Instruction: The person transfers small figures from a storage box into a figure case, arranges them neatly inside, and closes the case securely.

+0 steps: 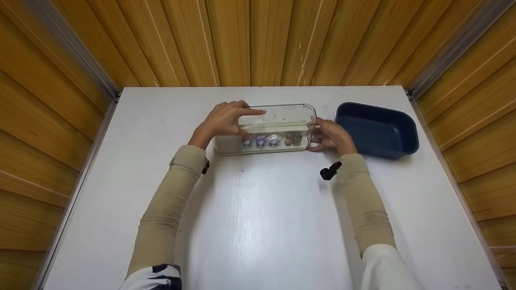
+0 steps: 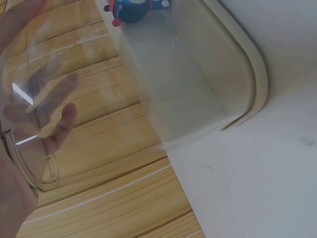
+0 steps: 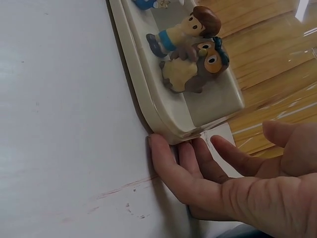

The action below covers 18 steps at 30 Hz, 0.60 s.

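Note:
A clear plastic cover (image 1: pixel 278 112) stands over a cream display tray (image 2: pixel 193 94) near the back of the table. My left hand (image 1: pixel 225 119) grips the cover from above toward its left end, thumb at the front; its fingers show through the plastic in the left wrist view. Inside stand several small figurines: purple and white ones (image 1: pixel 261 140), a brown-haired one (image 3: pixel 190 29) and a brown owl (image 3: pixel 195 69). At the tray's right end my right hand (image 1: pixel 330 135) holds the base, thumb at the near corner and fingertips against the end edge.
A dark blue rectangular bin (image 1: pixel 405 139) stands right of the display tray, close behind my right hand. The white table (image 1: pixel 258 221) ends at the wood-panelled wall (image 1: pixel 266 44) behind. More panels (image 1: pixel 40 141) flank it on both sides.

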Motion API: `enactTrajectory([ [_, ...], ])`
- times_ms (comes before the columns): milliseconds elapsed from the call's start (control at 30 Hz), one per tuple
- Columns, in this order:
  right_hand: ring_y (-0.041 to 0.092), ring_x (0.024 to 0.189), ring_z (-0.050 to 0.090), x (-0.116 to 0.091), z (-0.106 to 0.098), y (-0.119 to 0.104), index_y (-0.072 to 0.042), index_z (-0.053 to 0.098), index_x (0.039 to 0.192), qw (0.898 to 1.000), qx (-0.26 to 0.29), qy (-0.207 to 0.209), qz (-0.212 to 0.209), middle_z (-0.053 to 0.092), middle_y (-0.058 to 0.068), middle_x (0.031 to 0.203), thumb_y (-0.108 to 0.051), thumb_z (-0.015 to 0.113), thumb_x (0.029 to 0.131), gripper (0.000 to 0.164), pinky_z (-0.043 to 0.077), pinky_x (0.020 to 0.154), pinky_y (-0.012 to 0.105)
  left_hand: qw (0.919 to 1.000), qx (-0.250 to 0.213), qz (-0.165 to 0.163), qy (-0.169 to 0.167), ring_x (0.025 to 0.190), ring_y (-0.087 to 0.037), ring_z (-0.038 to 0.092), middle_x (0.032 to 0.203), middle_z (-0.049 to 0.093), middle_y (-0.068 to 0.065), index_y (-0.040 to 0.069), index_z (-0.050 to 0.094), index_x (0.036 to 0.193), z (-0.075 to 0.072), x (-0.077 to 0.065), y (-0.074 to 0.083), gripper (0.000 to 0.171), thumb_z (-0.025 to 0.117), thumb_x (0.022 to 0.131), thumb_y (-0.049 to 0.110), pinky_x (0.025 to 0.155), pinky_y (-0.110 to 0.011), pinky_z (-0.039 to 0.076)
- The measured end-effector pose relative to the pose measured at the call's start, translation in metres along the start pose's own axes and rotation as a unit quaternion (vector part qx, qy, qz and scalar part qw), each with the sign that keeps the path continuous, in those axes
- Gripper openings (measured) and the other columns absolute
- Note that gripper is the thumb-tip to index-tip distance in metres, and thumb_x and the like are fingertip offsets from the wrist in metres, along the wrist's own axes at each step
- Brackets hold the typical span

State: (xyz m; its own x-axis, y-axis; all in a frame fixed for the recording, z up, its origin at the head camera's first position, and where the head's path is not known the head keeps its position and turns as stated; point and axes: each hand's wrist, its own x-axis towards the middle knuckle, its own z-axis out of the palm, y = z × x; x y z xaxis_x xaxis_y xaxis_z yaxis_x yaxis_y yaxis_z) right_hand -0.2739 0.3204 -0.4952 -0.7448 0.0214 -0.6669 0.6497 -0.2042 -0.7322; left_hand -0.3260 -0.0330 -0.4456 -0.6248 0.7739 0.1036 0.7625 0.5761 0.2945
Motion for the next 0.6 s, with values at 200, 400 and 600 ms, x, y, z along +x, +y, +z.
enactTrajectory([
  [200,0.032,0.113,0.064,0.002,0.001,0.003,-0.014,0.051,0.119,1.000,-0.015,-0.011,0.003,0.052,0.011,0.125,-0.045,0.047,0.106,0.034,0.048,0.099,0.062,1.0000,0.004,-0.005,0.002,0.122,-0.028,0.057,0.137,0.059,-0.008,0.048,0.048,0.148,0.005,-0.006,0.000,0.081,0.087,0.077,0.050,0.100,-0.055,0.047],
  [400,0.032,0.112,0.062,-0.001,0.004,0.008,-0.014,0.054,0.118,0.999,-0.033,-0.004,-0.001,0.053,0.010,0.125,-0.056,0.056,0.095,0.047,0.052,0.094,0.059,0.9998,0.018,-0.003,0.004,0.123,-0.029,0.057,0.137,0.059,-0.007,0.050,0.047,0.148,0.006,-0.010,0.002,0.080,0.085,0.078,0.053,0.103,-0.056,0.045],
  [600,0.031,0.108,0.062,0.001,0.004,0.008,-0.013,0.056,0.118,0.999,-0.048,0.000,-0.018,0.052,0.011,0.123,-0.066,0.054,0.092,0.059,0.053,0.092,0.057,0.9996,0.026,0.003,0.006,0.123,-0.028,0.057,0.137,0.059,-0.006,0.050,0.045,0.149,0.003,-0.007,0.003,0.080,0.084,0.078,0.054,0.104,-0.057,0.044],
])
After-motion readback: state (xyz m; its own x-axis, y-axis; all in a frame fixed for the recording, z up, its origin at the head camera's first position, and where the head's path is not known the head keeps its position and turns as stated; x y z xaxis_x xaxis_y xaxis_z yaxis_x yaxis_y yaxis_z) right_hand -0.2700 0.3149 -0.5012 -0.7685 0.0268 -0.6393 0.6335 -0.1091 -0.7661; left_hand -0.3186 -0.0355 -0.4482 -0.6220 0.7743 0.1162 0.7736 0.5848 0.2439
